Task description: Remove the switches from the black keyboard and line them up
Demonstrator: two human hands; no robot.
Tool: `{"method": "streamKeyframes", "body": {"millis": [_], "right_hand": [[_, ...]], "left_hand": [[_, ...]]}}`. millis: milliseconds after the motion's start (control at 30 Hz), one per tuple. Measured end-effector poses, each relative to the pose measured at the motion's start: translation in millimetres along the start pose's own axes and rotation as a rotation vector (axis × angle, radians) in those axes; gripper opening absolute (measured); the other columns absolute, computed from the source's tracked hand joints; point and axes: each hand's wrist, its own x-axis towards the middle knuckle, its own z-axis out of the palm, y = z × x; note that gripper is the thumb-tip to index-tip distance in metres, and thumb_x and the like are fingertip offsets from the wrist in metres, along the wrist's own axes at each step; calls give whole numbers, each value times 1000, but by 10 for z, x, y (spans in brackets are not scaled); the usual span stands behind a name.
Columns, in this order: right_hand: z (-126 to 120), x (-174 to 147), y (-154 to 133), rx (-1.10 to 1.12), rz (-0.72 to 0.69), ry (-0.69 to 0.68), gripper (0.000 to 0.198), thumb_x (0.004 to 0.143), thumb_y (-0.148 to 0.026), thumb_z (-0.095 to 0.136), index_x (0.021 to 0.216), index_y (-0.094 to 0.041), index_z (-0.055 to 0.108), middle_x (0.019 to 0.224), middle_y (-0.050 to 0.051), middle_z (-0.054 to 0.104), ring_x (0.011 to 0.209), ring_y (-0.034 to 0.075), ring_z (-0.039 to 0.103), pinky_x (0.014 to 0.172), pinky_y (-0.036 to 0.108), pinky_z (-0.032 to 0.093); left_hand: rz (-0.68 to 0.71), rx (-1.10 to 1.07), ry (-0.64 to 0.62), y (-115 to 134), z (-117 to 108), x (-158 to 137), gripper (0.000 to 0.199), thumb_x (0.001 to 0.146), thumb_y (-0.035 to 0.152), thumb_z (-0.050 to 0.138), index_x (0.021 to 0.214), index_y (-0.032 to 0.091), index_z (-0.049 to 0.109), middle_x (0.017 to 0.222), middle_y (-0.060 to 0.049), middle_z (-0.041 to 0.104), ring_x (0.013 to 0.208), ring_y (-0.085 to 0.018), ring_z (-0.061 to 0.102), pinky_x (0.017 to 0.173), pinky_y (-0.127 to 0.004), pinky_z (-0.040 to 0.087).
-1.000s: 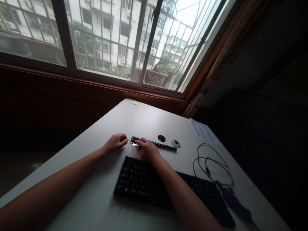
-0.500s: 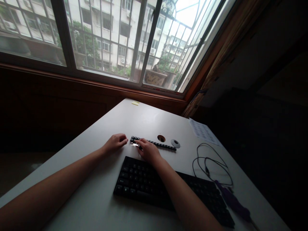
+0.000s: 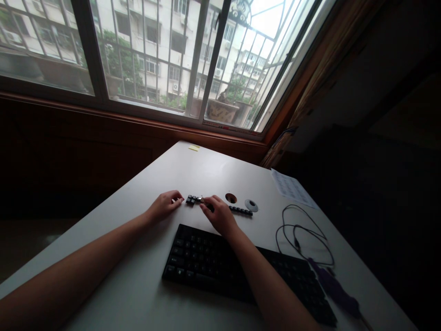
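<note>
Black keycaps (image 3: pixel 240 211) lie in a long row on the white table, and a small cluster of keycaps (image 3: pixel 193 199) sits at the row's left end. Just left of that cluster, my left hand (image 3: pixel 164 205) rests on the table, fingers loosely curled with a gap at the thumb and nothing visible in them. My right hand (image 3: pixel 217 214) is closed on a small shiny metal tweezers-like tool (image 3: pixel 200 198), its bright tip at the keycaps. That hand hides the middle of the row. Nearer to me, a black keyboard (image 3: pixel 203 257) lies partly under my right forearm.
Beyond the row are a round hole (image 3: pixel 231 198) in the table and a grey ring-shaped cover (image 3: pixel 251 205). To the right lie a looped black cable (image 3: pixel 296 243), a purple-handled tool (image 3: pixel 336 292) and a printed paper (image 3: pixel 291 186). A yellow note (image 3: pixel 194 148) is at the far corner.
My right hand has shifted slightly right along the row, and the metal tool's tip has moved up and right onto the keycaps. My left hand has barely moved.
</note>
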Motion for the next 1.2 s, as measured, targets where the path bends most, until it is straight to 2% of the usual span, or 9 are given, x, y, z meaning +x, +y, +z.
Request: {"method": "streamKeyframes", "body": {"millis": [100, 167, 233, 333, 433, 533, 667, 1033, 1200], "right_hand": [[-138, -99, -9, 123, 105, 103, 30, 98, -42, 46, 87, -20, 62, 83, 4, 67, 78, 18, 64, 76, 30, 49], [-227, -200, -1, 226, 189, 121, 38, 100, -46, 37, 82, -20, 59, 71, 2, 62, 65, 16, 60, 66, 28, 48], [-314, -321, 9, 328, 244, 138, 41, 101, -47, 33, 80, -20, 57, 68, 1, 60, 59, 15, 57, 60, 27, 46], [-452, -522, 9, 387, 271, 201, 39, 100, -47, 36, 83, -20, 58, 77, 3, 64, 67, 17, 58, 63, 28, 47], [-596, -729, -5, 287, 255, 310, 33, 99, -44, 42, 85, -21, 62, 83, 4, 61, 79, 19, 58, 73, 30, 47], [-698, -908, -3, 212, 284, 385, 31, 98, -43, 44, 87, -22, 63, 77, 1, 52, 74, 18, 53, 69, 30, 44], [-728, -1026, 22, 243, 283, 365, 30, 99, -42, 45, 90, -22, 65, 76, 1, 50, 72, 18, 52, 66, 30, 44], [-652, -1035, 60, 294, 214, 328, 25, 99, -37, 49, 96, -22, 69, 82, 2, 54, 77, 18, 55, 70, 30, 45], [-631, -1036, 64, 289, 212, 329, 24, 98, -37, 51, 88, -21, 66, 82, 1, 54, 76, 16, 55, 70, 30, 45]], "left_hand": [[-22, 13, -24, 23, 7, -20, 24, 91, 36, 52, 94, 19, 70, 92, -6, 74, 76, -21, 66, 65, -27, 46], [-26, 45, -19, 40, 17, -29, 23, 91, 36, 53, 92, 19, 69, 93, -7, 75, 75, -21, 67, 65, -27, 46], [-17, 86, -6, 54, 29, -34, 22, 91, 35, 53, 90, 19, 69, 93, -7, 75, 76, -22, 67, 66, -28, 46], [-4, 137, 9, 68, 44, -40, 21, 90, 33, 54, 89, 19, 69, 91, -7, 75, 78, -22, 67, 69, -29, 46], [-13, 183, 16, 79, 51, -48, 20, 90, 32, 54, 89, 19, 69, 86, -7, 73, 77, -23, 66, 70, -30, 46], [-21, 214, 19, 94, 55, -57, 20, 90, 31, 54, 89, 19, 70, 83, -7, 71, 77, -24, 64, 70, -31, 46], [-6, 237, 18, 123, 52, -74, 21, 89, 29, 53, 90, 19, 71, 82, -8, 69, 78, -24, 64, 73, -32, 47], [5, 239, 2, 169, 40, -83, 22, 89, 28, 53, 91, 18, 72, 86, -8, 68, 79, -23, 64, 75, -32, 49], [23, 231, 4, 137, 48, -89, 22, 89, 29, 53, 91, 18, 72, 85, -8, 66, 78, -23, 63, 75, -33, 50]]}}
